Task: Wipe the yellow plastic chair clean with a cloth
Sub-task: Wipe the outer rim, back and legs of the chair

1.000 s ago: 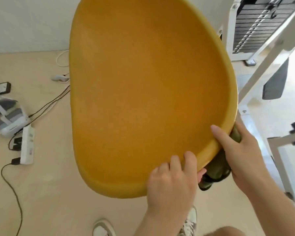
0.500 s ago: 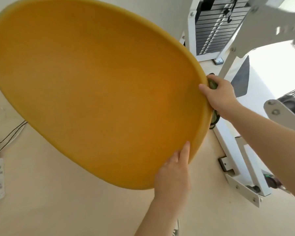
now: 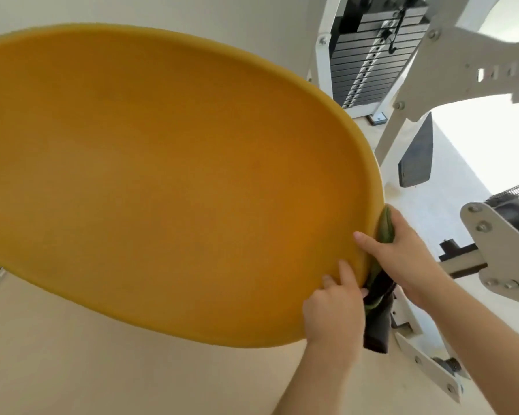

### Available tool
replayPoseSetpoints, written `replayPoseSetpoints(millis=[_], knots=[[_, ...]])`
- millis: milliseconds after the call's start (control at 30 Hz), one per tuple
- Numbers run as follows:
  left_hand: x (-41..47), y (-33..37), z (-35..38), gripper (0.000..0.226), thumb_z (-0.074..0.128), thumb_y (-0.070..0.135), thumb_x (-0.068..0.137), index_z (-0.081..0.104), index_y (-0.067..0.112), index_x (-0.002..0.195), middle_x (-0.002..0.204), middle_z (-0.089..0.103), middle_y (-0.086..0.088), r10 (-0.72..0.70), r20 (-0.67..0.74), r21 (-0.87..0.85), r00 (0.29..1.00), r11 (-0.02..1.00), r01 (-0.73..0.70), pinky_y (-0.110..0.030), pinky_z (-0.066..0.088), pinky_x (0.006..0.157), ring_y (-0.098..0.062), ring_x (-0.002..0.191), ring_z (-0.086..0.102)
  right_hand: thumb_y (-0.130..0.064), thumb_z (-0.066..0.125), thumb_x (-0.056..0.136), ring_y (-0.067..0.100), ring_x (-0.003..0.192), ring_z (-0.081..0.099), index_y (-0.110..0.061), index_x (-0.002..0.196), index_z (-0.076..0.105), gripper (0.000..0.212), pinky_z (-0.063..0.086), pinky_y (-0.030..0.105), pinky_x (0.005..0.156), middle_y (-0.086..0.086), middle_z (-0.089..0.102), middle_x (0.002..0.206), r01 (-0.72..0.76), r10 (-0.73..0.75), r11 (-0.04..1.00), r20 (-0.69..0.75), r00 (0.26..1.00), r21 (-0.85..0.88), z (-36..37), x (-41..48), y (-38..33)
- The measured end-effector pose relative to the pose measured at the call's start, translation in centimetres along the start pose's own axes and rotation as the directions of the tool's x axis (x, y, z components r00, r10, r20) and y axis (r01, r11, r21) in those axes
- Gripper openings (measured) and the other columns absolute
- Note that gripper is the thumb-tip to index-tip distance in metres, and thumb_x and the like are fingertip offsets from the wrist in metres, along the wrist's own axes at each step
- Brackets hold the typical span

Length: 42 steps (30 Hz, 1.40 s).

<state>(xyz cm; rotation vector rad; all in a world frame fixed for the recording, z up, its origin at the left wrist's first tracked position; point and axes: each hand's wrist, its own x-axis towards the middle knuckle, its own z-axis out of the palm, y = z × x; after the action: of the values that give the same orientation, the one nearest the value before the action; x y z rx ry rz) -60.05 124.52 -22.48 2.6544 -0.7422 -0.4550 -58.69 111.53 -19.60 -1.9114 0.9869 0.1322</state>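
Head view: the yellow chair (image 3: 168, 181) is tilted with its hollow seat face toward the camera, and it fills the picture from 9 o'clock through the centre. Its legs and whatever carries it are hidden.

At 4 o'clock on its rim the right grip (image 3: 402, 253), a bare hand, pinches the green cloth (image 3: 385, 226) against the edge. The thumb lies on the seat face and the fingers are out of sight behind. A dark tail of the cloth hangs loose below, toward 5 o'clock.

Just beside it the left grip (image 3: 331, 310) clasps the rim, fingers laid on the yellow face and the thumb at the edge, nearly touching the cloth.

The risks, as I judge them:
- **Chair swinging:** both grips sit close together on one short stretch of smooth rim, so the big shell has little to steady it. A hard stroke could swing it toward the white weight machine (image 3: 369, 64) at 1 o'clock, whose frame reaches down past 3 o'clock.
- **Cloth slipping:** the loose tail could bunch under the left fingers or drag free of the pinch.
- **Hands colliding:** a wipe down the rim would run straight into the left grip unless that hand shifts.
- **Seat face missed:** the wide seat face could get skipped — the cloth touches only the edge.
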Motion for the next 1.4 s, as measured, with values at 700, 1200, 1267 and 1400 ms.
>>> replayPoseSetpoints(millis=[700, 1200, 1267, 1400], knots=[[20.6, -4.9, 0.9, 0.065, 0.048, 0.029, 0.099, 0.010, 0.017, 0.151, 0.111, 0.062, -0.014, 0.141, 0.129, -0.072, 0.981, 0.989, -0.133, -0.033, 0.038, 0.058, -0.027, 0.086, 0.065, -0.041, 0.056, 0.096, 0.029, 0.118, 0.055, -0.038, 0.142, 0.043, 0.048, 0.049, 0.050, 0.097, 0.000, 0.059, 0.126, 0.137, -0.197, 0.966, -0.285, 0.938, -0.219, 0.8, 19.9, -11.3], [20.1, -8.3, -1.0, 0.069, 0.040, 0.000, 0.093, 0.022, 0.032, 0.152, 0.160, 0.015, 0.006, 0.282, 0.472, -0.621, 0.835, 0.779, 0.087, -0.031, 0.022, 0.117, -0.017, 0.145, 0.019, -0.012, 0.044, 0.101, 0.008, 0.087, 0.060, -0.038, 0.139, 0.048, 0.046, 0.053, 0.015, 0.075, -0.010, 0.058, 0.108, 0.017, 0.013, 0.997, -0.400, 0.916, 0.072, 5.9, 13.9, -5.9], [19.2, -7.9, -1.6, 0.066, 0.040, 0.000, 0.092, 0.030, 0.032, 0.149, 0.157, 0.024, 0.005, 0.242, 0.516, -0.613, 0.822, 0.774, 0.157, -0.037, 0.031, 0.113, -0.023, 0.141, 0.029, -0.006, 0.050, 0.097, 0.011, 0.096, 0.063, -0.035, 0.127, 0.060, 0.043, 0.054, 0.023, 0.084, -0.010, 0.063, 0.107, -0.023, 0.090, 0.979, -0.329, 0.940, 0.202, 5.6, 11.6, -5.3], [15.7, -7.8, -4.5, 0.043, 0.053, 0.019, 0.092, 0.047, 0.030, 0.133, 0.131, 0.056, 0.008, 0.138, 0.502, -0.810, 0.854, 0.421, 0.409, -0.034, 0.047, 0.100, -0.013, 0.120, 0.054, -0.011, 0.053, 0.098, 0.026, 0.104, 0.069, -0.025, 0.114, 0.069, 0.026, 0.055, 0.045, 0.088, 0.005, 0.073, 0.110, -0.165, 0.238, 0.756, -0.031, 0.971, 0.633, 3.4, 5.7, -5.8]])
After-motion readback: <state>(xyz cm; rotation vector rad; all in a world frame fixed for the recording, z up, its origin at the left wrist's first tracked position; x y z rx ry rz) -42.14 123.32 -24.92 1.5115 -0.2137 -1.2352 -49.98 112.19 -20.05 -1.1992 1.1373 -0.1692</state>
